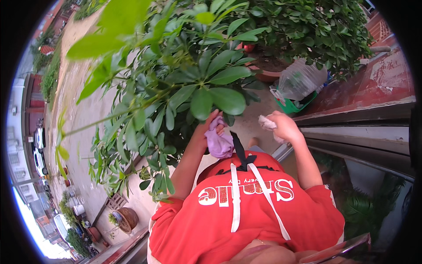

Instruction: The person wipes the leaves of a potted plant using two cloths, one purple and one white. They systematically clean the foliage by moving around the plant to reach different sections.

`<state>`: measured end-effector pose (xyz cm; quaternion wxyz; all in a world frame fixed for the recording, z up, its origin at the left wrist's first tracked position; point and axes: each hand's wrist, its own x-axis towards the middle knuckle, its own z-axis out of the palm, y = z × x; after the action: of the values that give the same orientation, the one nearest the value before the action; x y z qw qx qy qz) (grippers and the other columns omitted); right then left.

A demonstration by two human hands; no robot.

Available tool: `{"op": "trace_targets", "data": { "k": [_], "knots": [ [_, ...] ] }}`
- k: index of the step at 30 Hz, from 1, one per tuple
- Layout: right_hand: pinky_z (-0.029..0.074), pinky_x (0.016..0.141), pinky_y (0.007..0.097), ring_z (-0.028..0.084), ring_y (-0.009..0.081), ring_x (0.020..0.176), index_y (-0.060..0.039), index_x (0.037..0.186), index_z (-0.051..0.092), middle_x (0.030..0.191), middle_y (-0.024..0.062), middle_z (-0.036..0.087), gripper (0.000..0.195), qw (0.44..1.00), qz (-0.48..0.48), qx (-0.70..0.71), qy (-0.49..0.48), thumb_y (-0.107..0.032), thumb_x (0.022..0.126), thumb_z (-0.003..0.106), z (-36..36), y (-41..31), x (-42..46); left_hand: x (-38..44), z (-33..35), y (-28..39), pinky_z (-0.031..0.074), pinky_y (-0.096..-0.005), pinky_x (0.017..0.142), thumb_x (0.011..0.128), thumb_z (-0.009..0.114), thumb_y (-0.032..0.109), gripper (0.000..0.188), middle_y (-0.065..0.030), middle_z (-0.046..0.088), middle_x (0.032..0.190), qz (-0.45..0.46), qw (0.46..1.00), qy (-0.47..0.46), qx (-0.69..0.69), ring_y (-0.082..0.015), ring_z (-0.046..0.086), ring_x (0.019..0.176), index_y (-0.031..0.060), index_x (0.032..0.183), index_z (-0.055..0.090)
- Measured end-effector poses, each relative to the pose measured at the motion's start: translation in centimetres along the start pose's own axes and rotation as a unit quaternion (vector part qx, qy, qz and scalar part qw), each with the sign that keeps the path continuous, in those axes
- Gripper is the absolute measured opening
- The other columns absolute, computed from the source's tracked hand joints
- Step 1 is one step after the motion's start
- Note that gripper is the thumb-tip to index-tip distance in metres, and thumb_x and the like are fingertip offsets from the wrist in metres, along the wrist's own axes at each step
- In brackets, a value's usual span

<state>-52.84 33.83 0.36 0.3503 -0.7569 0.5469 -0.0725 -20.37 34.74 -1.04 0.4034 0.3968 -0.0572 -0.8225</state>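
Observation:
My left hand (212,127) is closed around a crumpled lilac cloth (221,145), part of which hangs below the fingers. Broad green leaves of an umbrella plant (201,99) overhang this hand, and its fingertips are partly hidden by them. To the right, my right hand (285,127) grips a bunched pale pinkish-white cloth (267,122) that pokes out on the thumb side. The two hands are apart, in front of my red shirt (250,217). A black tie (242,151) hangs at the waist between them.
A green basin (300,105) holding a large clear plastic bottle (301,79) stands ahead on the right. Behind it is a terracotta pot (267,76) by a dense leafy bush (303,33). A window ledge (369,89) and dark glass run along the right. A brown pot (127,220) stands left.

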Motion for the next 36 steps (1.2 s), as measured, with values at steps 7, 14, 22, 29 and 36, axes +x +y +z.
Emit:
{"op": "trace_targets", "data": {
  "k": [7,14,22,29,36],
  "knots": [
    [0.048,0.091,0.0387,0.060,0.0353,0.106,-0.0050,0.116,0.067,0.110,0.0144,0.062,0.047,0.980,-0.040,0.178,0.085,0.005,0.072,0.054,-4.0,2.3,0.3,-1.0,5.4,-1.0,0.042,-0.0250,0.056,0.097,0.065,0.032,0.037,-0.0136,0.057,0.100,0.015,0.998,-0.039,-0.036,-0.0093,0.045,0.062,-0.0029,0.085,0.062],
    [0.048,0.094,0.0347,0.062,0.0317,0.109,-0.0043,0.121,0.064,0.116,0.0119,0.061,0.046,0.961,-0.084,0.198,0.172,0.004,0.077,0.056,-6.1,3.2,4.4,4.7,10.4,1.0,0.046,-0.0216,0.053,0.095,0.063,0.012,0.019,-0.0084,0.063,0.091,0.011,0.995,0.003,-0.098,-0.0090,0.054,0.061,0.0009,0.110,0.057],
    [0.051,0.088,0.0389,0.063,0.0312,0.101,-0.0076,0.110,0.067,0.109,0.0091,0.065,0.037,0.906,-0.281,0.015,0.316,-0.004,0.074,0.071,-11.0,-8.7,15.9,10.6,7.4,3.3,0.040,-0.0254,0.051,0.092,0.052,0.002,0.024,-0.0081,0.061,0.084,0.195,0.981,-0.021,0.007,-0.0130,0.049,0.054,0.0080,0.114,0.057],
    [0.053,0.076,0.0385,0.060,0.0280,0.095,-0.0199,0.119,0.067,0.105,0.0053,0.064,0.039,0.920,-0.307,-0.077,0.231,-0.013,0.081,0.069,-6.5,-8.0,17.0,10.0,5.5,4.5,0.043,-0.0270,0.057,0.098,0.055,0.016,0.028,-0.0053,0.057,0.078,0.148,0.988,-0.013,-0.046,-0.0140,0.052,0.061,0.0048,0.124,0.052],
    [0.050,0.087,0.0408,0.058,0.0330,0.099,-0.0160,0.124,0.067,0.111,0.0093,0.061,0.056,0.979,-0.204,-0.027,0.006,0.004,0.071,0.063,-8.3,0.6,15.8,9.8,7.7,4.9,0.039,-0.0249,0.053,0.093,0.057,0.011,0.027,-0.0053,0.057,0.086,0.220,0.974,-0.029,-0.052,-0.0109,0.045,0.059,0.0075,0.120,0.057]
  ]
}}
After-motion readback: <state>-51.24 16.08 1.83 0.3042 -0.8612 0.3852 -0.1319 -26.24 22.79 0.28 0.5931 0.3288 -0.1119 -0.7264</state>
